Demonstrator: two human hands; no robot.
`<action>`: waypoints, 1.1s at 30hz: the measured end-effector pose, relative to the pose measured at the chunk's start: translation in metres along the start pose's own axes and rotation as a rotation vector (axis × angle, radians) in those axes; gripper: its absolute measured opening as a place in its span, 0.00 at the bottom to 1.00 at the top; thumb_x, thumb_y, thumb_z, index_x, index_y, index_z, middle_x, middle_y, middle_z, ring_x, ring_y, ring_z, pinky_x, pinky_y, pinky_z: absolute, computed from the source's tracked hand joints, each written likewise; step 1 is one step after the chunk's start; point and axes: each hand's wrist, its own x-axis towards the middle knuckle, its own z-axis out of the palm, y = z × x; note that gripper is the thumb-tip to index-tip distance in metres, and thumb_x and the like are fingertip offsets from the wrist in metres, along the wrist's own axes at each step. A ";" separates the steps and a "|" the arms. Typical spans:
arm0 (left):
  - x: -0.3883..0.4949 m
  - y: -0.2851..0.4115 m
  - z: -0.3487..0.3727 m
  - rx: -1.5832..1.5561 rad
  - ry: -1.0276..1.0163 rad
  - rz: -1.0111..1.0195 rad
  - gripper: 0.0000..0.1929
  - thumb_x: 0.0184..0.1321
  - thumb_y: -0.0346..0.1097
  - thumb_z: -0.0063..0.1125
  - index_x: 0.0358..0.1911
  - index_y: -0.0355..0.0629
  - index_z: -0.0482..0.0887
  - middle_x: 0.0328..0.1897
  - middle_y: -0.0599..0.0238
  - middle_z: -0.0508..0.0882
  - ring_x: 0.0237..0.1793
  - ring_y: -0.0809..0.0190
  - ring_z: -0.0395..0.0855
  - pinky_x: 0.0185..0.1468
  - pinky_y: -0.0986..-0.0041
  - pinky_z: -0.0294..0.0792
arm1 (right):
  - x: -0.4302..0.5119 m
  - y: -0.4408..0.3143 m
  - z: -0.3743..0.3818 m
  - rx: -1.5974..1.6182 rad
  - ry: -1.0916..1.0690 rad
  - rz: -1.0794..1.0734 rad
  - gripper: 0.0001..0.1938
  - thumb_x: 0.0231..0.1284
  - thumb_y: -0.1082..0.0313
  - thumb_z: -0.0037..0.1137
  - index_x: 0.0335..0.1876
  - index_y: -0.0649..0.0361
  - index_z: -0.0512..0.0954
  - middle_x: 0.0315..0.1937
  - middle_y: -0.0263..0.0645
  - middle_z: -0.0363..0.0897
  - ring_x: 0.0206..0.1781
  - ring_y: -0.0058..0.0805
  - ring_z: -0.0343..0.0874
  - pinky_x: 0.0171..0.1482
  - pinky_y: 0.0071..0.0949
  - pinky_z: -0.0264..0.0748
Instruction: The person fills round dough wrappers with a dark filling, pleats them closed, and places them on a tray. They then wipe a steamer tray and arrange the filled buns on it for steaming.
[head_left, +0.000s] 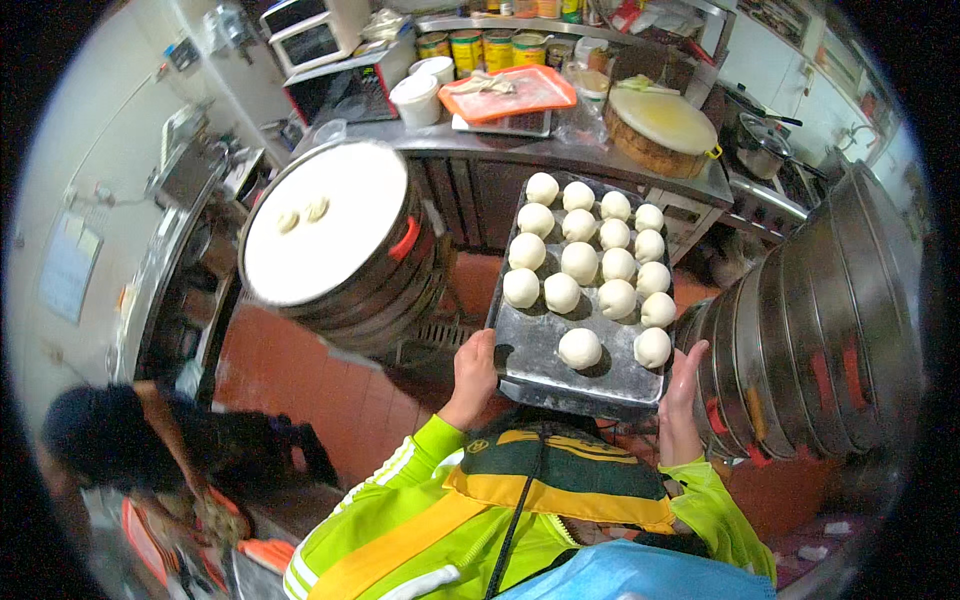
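Observation:
My left hand (475, 381) grips the near left edge of a dark metal baking tray (525, 371). My right hand (681, 390) holds the opposite side at its near right corner, the thumb apart from the rim. Rows of round white dough buns (579, 262) cover most of the tray, with a single bun (580, 349) nearer to me and bare floured metal around it. Left of the tray stands a stack of round steamer trays, topped by a white cloth-like surface (337, 240) that bears two small pleated buns (302, 214).
Another tall stack of metal steamers (795, 337) is close on the right. Ahead, a steel counter (480, 142) carries an orange tray (510, 94), white tubs and a round chopping block (660, 127). A co-worker (112, 442) bends over orange trays at the lower left.

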 end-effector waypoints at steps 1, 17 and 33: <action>0.004 -0.008 0.000 -0.047 -0.022 -0.034 0.20 0.74 0.44 0.44 0.36 0.31 0.79 0.27 0.59 0.78 0.30 0.65 0.73 0.37 0.69 0.68 | -0.001 0.003 0.003 -0.012 0.018 -0.032 0.56 0.60 0.19 0.27 0.78 0.59 0.30 0.80 0.50 0.27 0.82 0.41 0.34 0.78 0.35 0.29; -0.013 -0.087 0.013 -0.246 0.005 -0.227 0.22 0.71 0.49 0.48 0.41 0.31 0.81 0.30 0.48 0.82 0.32 0.52 0.80 0.39 0.64 0.70 | 0.009 0.041 0.026 -0.008 0.014 -0.210 0.55 0.65 0.25 0.32 0.74 0.78 0.44 0.77 0.59 0.43 0.79 0.41 0.45 0.76 0.35 0.43; 0.195 -0.092 -0.034 0.350 -0.442 0.015 0.16 0.65 0.45 0.56 0.50 0.43 0.81 0.35 0.49 0.85 0.38 0.42 0.84 0.41 0.55 0.76 | -0.054 0.025 0.102 -0.388 0.383 0.030 0.37 0.74 0.36 0.32 0.49 0.73 0.77 0.48 0.45 0.80 0.50 0.36 0.74 0.55 0.39 0.67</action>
